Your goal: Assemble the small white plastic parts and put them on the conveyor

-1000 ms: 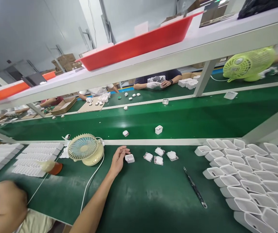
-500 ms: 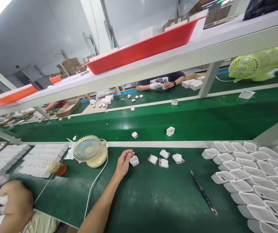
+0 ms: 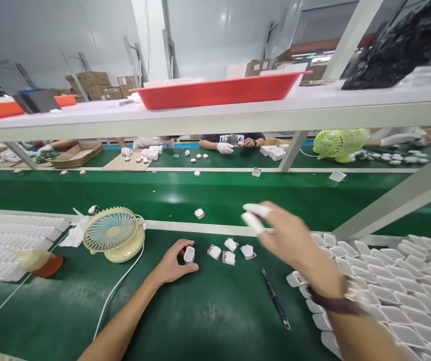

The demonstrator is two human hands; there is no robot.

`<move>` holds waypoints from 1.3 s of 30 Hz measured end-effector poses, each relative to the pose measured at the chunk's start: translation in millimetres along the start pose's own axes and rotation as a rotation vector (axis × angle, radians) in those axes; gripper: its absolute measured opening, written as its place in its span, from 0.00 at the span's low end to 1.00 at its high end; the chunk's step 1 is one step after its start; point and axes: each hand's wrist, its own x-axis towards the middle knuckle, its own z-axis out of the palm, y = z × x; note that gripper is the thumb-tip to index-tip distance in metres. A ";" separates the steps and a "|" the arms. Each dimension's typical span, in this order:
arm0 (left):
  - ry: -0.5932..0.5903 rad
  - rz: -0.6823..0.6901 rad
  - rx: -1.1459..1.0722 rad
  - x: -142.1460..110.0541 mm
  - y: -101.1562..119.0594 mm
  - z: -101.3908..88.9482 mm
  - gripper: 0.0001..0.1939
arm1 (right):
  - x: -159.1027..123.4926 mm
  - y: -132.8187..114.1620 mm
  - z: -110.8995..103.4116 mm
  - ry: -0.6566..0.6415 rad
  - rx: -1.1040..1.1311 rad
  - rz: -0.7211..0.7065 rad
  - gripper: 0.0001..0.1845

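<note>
My left hand (image 3: 175,260) curls around a small white open-topped plastic housing (image 3: 189,255) on the green bench, index finger behind it and thumb in front. Above the back edge of the bench, my right hand (image 3: 277,228) reaches over the conveyor, blurred. White covers are on its fingertips, which are apart with nothing visible between them. Between my hands lie several small white parts with circuit pieces (image 3: 229,257). Black tweezers (image 3: 275,298) lie below my right hand. Rows of white housings (image 3: 390,286) stand at the right, partly behind my right forearm.
A cream fan (image 3: 113,233) with a white cable stands left of my left hand. On the green conveyor (image 3: 155,195) lies another white part (image 3: 199,213). A shelf with a red tray (image 3: 219,94) spans overhead, its post at the right. Co-workers' hands (image 3: 225,148) are across the conveyor.
My right hand has come into view over the conveyor, where a white housing stood before and is not visible now. My left hand's fingers have spread around its housing. The camera has turned right and levelled.
</note>
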 end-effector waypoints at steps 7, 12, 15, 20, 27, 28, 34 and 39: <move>-0.077 0.079 0.078 -1.8 -7.6 -3.4 0.30 | 40.1 -6.4 132.8 -0.400 0.161 0.066 0.35; -0.063 0.114 0.072 -1.7 -10.7 -1.6 0.30 | 70.1 4.9 178.4 -0.488 0.149 0.115 0.31; -0.041 0.145 0.064 -1.5 -11.4 -0.1 0.29 | 82.1 8.8 178.3 -0.501 0.143 0.146 0.27; -0.028 0.160 0.053 -0.6 -12.7 0.1 0.26 | 55.6 -9.1 141.3 -0.495 0.184 0.151 0.20; -0.049 0.137 0.083 1.1 -11.8 -1.4 0.25 | -75.8 -73.4 86.3 -0.523 0.358 0.183 0.28; -0.049 0.132 0.093 0.9 -11.5 -1.3 0.25 | -91.9 -79.9 83.8 -0.513 0.337 0.212 0.27; -0.031 0.129 0.162 -0.1 -10.9 0.0 0.25 | -133.8 -90.7 68.4 -0.494 0.239 0.332 0.31; -0.019 0.107 0.179 -1.5 -11.1 0.2 0.29 | -126.6 -79.2 54.2 -0.565 0.404 0.167 0.37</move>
